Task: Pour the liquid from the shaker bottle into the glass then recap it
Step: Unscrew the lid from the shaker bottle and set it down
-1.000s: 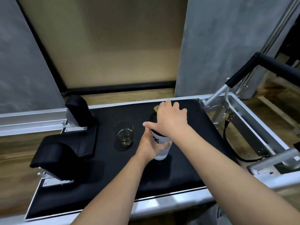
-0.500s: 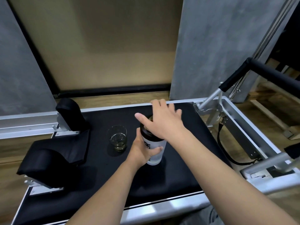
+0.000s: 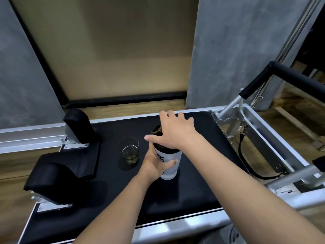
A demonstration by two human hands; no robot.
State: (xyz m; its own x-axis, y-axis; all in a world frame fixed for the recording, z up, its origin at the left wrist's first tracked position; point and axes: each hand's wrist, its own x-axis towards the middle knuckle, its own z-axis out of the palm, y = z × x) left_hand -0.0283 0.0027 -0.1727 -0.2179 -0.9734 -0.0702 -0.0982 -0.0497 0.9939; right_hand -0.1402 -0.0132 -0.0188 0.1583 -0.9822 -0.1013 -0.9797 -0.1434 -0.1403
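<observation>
Your left hand (image 3: 154, 166) is wrapped around the shaker bottle (image 3: 169, 164), which stands upright on the black padded carriage (image 3: 193, 182). Your right hand (image 3: 173, 132) lies palm-down on its black lid (image 3: 158, 131), fingers spread; can't tell if they're clamping. The glass (image 3: 129, 151), with some yellowish liquid, sits just left of the bottle, not touching.

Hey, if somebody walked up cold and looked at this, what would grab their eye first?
Most likely the two hands on the white shaker bottle standing mid-pad: the left hand wraps its body while the right hand lies over its dark lid. Next, the glass just left of the bottle, upright, with a little pale liquid in the bottom. Both stand on the black padded platform in a metal frame.
</observation>
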